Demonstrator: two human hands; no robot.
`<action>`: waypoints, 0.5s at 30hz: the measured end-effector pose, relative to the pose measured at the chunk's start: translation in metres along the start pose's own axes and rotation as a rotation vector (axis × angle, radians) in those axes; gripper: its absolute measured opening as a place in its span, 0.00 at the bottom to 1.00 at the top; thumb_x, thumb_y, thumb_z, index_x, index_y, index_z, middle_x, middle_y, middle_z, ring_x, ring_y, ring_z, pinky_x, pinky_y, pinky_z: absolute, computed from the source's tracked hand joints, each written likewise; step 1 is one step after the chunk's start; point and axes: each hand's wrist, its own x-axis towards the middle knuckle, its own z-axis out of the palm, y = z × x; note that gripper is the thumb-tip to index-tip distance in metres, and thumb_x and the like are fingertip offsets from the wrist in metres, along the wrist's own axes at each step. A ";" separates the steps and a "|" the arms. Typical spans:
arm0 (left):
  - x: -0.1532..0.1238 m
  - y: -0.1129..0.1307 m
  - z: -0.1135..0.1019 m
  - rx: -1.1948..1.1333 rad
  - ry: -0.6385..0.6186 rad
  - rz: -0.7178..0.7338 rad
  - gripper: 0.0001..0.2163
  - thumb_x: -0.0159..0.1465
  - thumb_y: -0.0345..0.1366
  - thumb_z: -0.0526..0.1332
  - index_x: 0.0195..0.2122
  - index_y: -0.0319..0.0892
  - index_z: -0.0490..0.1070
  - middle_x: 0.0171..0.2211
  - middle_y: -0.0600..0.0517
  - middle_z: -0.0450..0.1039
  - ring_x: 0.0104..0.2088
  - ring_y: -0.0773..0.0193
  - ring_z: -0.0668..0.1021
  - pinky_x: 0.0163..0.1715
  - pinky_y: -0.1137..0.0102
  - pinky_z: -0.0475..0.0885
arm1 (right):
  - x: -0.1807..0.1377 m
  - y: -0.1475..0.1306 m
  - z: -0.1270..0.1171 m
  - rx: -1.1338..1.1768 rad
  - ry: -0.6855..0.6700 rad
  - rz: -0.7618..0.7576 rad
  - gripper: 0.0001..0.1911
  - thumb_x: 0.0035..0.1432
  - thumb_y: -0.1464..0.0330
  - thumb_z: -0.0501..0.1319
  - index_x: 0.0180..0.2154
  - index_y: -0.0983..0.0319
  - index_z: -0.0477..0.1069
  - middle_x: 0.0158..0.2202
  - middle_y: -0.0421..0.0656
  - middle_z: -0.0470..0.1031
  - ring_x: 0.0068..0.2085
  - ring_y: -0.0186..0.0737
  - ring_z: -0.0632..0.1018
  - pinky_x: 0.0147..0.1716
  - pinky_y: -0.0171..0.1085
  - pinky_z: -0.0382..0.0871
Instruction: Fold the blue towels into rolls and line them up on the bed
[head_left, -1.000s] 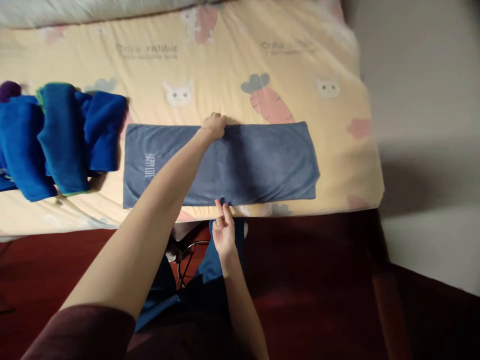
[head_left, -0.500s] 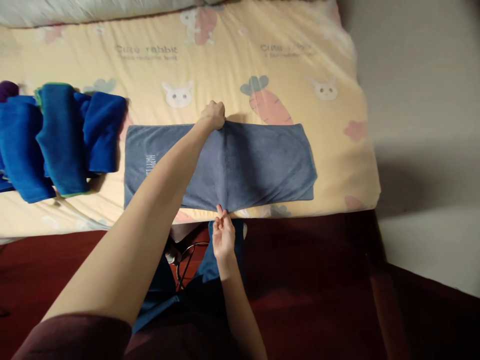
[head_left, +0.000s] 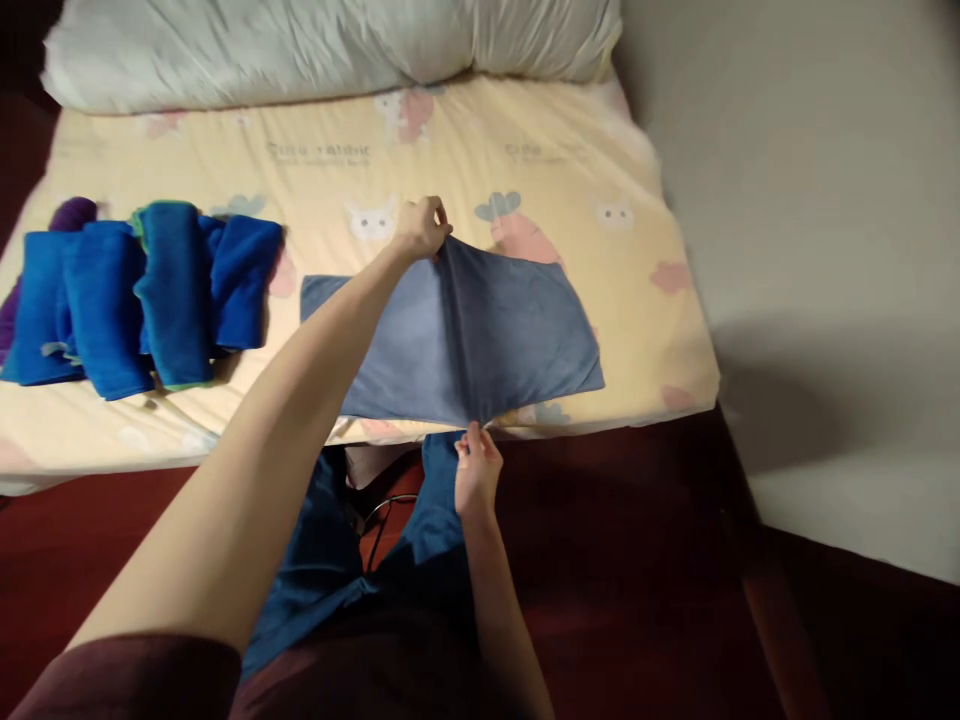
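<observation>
A grey-blue towel [head_left: 517,325] lies lengthwise near the front edge of the bed, its middle raised into a crosswise ridge. At its far edge, my left hand [head_left: 424,228] pinches the cloth at the top of that ridge and holds it off the sheet. Opposite, my right hand [head_left: 478,472] has the near edge between thumb and fingers, just past the mattress edge. My left forearm covers part of the towel's left half. Its two ends still rest on the bed.
Folded blue towels [head_left: 109,310] lie in a row on the left of the patterned sheet [head_left: 315,190], a purple cloth [head_left: 73,213] beside them. A rolled pale quilt [head_left: 300,50] runs along the back. A wall [head_left: 810,250] stands to the right.
My left hand has lifted the towel's far edge at the middle, and its ends have drawn inward. My right fingers have closed on the near edge. The view has tilted up, showing more quilt.
</observation>
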 end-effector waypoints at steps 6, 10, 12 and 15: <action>-0.064 0.064 -0.072 -0.320 0.058 0.031 0.08 0.61 0.30 0.69 0.36 0.38 0.70 0.27 0.51 0.72 0.35 0.57 0.83 0.45 0.55 0.81 | -0.005 -0.069 -0.020 -0.159 0.100 -0.431 0.23 0.60 0.48 0.63 0.31 0.61 0.72 0.28 0.41 0.73 0.33 0.39 0.76 0.38 0.38 0.73; -0.118 0.101 -0.131 -0.454 0.073 0.095 0.10 0.60 0.30 0.71 0.37 0.38 0.71 0.28 0.53 0.72 0.34 0.61 0.83 0.47 0.57 0.81 | -0.001 -0.130 -0.019 -0.090 0.186 -0.699 0.26 0.56 0.45 0.67 0.40 0.62 0.71 0.33 0.45 0.77 0.37 0.43 0.79 0.41 0.42 0.77; -0.145 0.113 -0.159 -0.504 0.096 0.147 0.10 0.59 0.28 0.72 0.38 0.38 0.72 0.29 0.52 0.74 0.35 0.61 0.83 0.49 0.57 0.81 | 0.001 -0.164 -0.015 -0.051 0.175 -0.832 0.29 0.55 0.46 0.68 0.47 0.62 0.70 0.40 0.49 0.79 0.43 0.46 0.81 0.46 0.45 0.78; -0.182 0.125 -0.196 -0.550 0.138 0.219 0.10 0.59 0.29 0.73 0.39 0.37 0.74 0.31 0.50 0.76 0.37 0.60 0.84 0.51 0.58 0.81 | 0.002 -0.220 -0.006 -0.059 0.063 -1.021 0.28 0.57 0.47 0.67 0.46 0.63 0.73 0.44 0.52 0.79 0.48 0.48 0.81 0.51 0.47 0.77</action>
